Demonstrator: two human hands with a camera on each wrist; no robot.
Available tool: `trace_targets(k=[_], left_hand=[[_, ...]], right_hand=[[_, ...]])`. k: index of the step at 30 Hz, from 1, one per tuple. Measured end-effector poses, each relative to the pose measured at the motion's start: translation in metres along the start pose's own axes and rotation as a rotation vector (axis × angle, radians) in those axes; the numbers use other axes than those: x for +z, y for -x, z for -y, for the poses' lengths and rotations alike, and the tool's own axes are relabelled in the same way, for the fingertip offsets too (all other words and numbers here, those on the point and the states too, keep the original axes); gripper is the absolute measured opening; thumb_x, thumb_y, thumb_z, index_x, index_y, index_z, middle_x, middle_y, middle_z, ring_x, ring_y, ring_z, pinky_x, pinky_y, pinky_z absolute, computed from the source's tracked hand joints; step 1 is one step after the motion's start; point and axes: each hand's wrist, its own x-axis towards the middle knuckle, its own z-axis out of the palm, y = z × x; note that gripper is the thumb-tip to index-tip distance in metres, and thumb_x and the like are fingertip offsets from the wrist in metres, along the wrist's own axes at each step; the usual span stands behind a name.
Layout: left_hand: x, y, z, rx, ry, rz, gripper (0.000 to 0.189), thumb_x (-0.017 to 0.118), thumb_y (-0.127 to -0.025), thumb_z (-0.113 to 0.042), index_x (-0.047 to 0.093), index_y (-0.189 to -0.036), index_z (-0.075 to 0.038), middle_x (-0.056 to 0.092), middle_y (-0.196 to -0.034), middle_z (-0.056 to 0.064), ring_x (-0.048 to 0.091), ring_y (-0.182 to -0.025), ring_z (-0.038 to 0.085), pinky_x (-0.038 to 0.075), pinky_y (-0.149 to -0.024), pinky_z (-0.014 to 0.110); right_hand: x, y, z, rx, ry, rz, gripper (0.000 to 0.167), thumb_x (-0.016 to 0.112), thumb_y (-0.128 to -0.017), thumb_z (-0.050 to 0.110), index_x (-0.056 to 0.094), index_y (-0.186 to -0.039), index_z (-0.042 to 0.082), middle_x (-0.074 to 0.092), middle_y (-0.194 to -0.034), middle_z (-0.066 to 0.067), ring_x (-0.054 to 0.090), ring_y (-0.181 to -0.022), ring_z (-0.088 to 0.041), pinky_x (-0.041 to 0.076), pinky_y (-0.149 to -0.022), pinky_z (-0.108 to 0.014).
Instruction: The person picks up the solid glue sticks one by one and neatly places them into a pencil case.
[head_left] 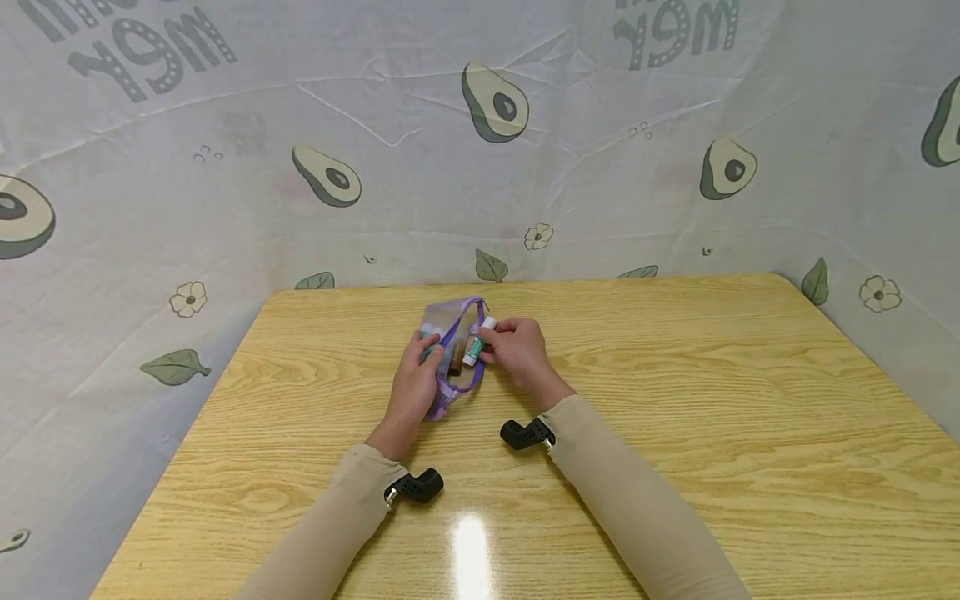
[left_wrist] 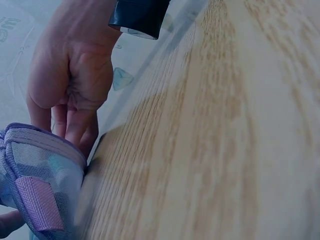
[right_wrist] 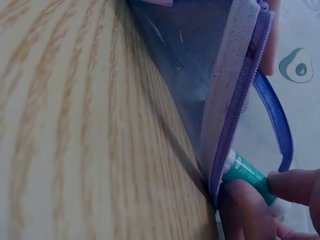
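Observation:
A see-through mesh pouch [head_left: 438, 392] with purple zipper edging has its mouth spread towards the right. My left hand [head_left: 415, 379] holds its left side, with the thumb near the rim. Between the thumb and fingers of my right hand [head_left: 517, 346] is a small green-and-white tube [head_left: 477, 346], tilted at the pouch's mouth. The right wrist view shows that tube [right_wrist: 247, 175] partly behind the zipper edge [right_wrist: 245, 85]. A brown cylindrical item [head_left: 456, 358] lies inside the pouch. Teal and white contents show blurred through the mesh [left_wrist: 55, 165].
Under the pouch is a wooden table [head_left: 675, 417], with a bright reflection near its front. A pale cloth [head_left: 420, 167] printed with avocados hangs behind it. Black wrist mounts [head_left: 420, 486] stick out from both sleeves.

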Motion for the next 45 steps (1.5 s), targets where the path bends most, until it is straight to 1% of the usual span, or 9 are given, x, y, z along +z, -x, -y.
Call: trace_targets(k=[4,9,16,22,26,30,37,42,45], left_hand=[[0.0,0.0,-0.001,0.007,0.001,0.003,0.051,0.043,-0.114,-0.034,0.047,-0.159,-0.011,0.009,-0.181,0.005,0.005,-0.168,0.034,0.011,-0.136,0.057],[0.001,-0.002,-0.001,0.018,-0.013,0.002,0.05,0.044,-0.114,-0.032,0.048,-0.158,-0.009,0.01,-0.181,0.007,0.006,-0.168,0.036,0.012,-0.136,0.057],[-0.001,-0.002,0.0,0.032,-0.001,-0.007,0.052,0.044,-0.114,-0.033,0.047,-0.159,-0.009,0.011,-0.181,0.008,0.006,-0.168,0.036,0.012,-0.136,0.057],[0.0,0.0,-0.001,0.04,-0.013,-0.005,0.051,0.044,-0.114,-0.03,0.047,-0.159,-0.007,0.012,-0.181,0.01,0.006,-0.168,0.037,0.013,-0.136,0.058],[0.001,0.0,0.0,0.044,-0.021,-0.003,0.05,0.043,-0.114,-0.03,0.047,-0.158,-0.007,0.012,-0.18,0.011,0.007,-0.167,0.038,0.013,-0.135,0.058],[0.001,0.0,0.0,0.038,-0.017,-0.003,0.051,0.043,-0.114,-0.031,0.047,-0.159,-0.008,0.012,-0.181,0.01,0.006,-0.168,0.038,0.014,-0.135,0.058],[0.002,-0.001,-0.001,0.032,-0.012,-0.009,0.051,0.045,-0.113,-0.032,0.048,-0.159,-0.009,0.011,-0.181,0.008,0.006,-0.168,0.036,0.013,-0.136,0.058],[0.003,0.0,-0.002,0.031,-0.019,-0.016,0.052,0.047,-0.112,-0.033,0.048,-0.158,-0.009,0.012,-0.181,0.008,0.008,-0.168,0.036,0.013,-0.136,0.057],[0.003,0.0,-0.002,0.029,-0.023,-0.018,0.053,0.048,-0.112,-0.033,0.048,-0.158,-0.008,0.013,-0.181,0.009,0.008,-0.168,0.036,0.014,-0.136,0.057]], right_hand=[[0.001,0.001,-0.001,0.001,0.018,-0.011,0.03,0.071,-0.102,0.012,0.065,-0.121,-0.01,0.071,-0.116,-0.023,0.073,-0.082,-0.013,0.065,-0.073,-0.023],[0.003,0.005,0.002,0.015,0.056,-0.019,0.032,0.072,-0.102,0.013,0.066,-0.123,-0.011,0.071,-0.117,-0.025,0.072,-0.078,-0.012,0.065,-0.072,-0.023],[0.009,0.011,0.005,0.026,0.09,-0.029,0.03,0.073,-0.1,0.011,0.066,-0.118,-0.012,0.069,-0.115,-0.025,0.071,-0.071,-0.01,0.064,-0.068,-0.022],[0.012,0.015,0.004,0.007,0.207,-0.054,0.028,0.075,-0.099,0.014,0.07,-0.113,-0.009,0.073,-0.11,-0.024,0.072,-0.067,-0.009,0.062,-0.063,-0.019],[0.015,0.017,0.004,0.0,0.235,-0.064,0.025,0.076,-0.097,0.012,0.072,-0.112,-0.007,0.074,-0.114,-0.026,0.08,-0.077,-0.019,0.064,-0.068,-0.023],[0.015,0.018,0.004,0.003,0.23,-0.06,0.022,0.077,-0.096,0.009,0.073,-0.111,-0.007,0.073,-0.117,-0.026,0.082,-0.09,-0.027,0.066,-0.073,-0.027],[0.014,0.019,0.006,-0.033,0.327,-0.076,0.019,0.083,-0.091,0.008,0.073,-0.102,-0.004,0.076,-0.104,-0.022,0.082,-0.082,-0.025,0.065,-0.067,-0.025],[0.013,0.018,0.006,-0.038,0.315,-0.064,0.018,0.084,-0.089,0.004,0.074,-0.101,-0.004,0.076,-0.104,-0.021,0.081,-0.078,-0.022,0.065,-0.066,-0.025],[0.009,0.017,0.009,-0.039,0.296,-0.059,0.018,0.083,-0.088,0.001,0.076,-0.103,-0.005,0.077,-0.104,-0.022,0.081,-0.078,-0.023,0.066,-0.067,-0.027]])
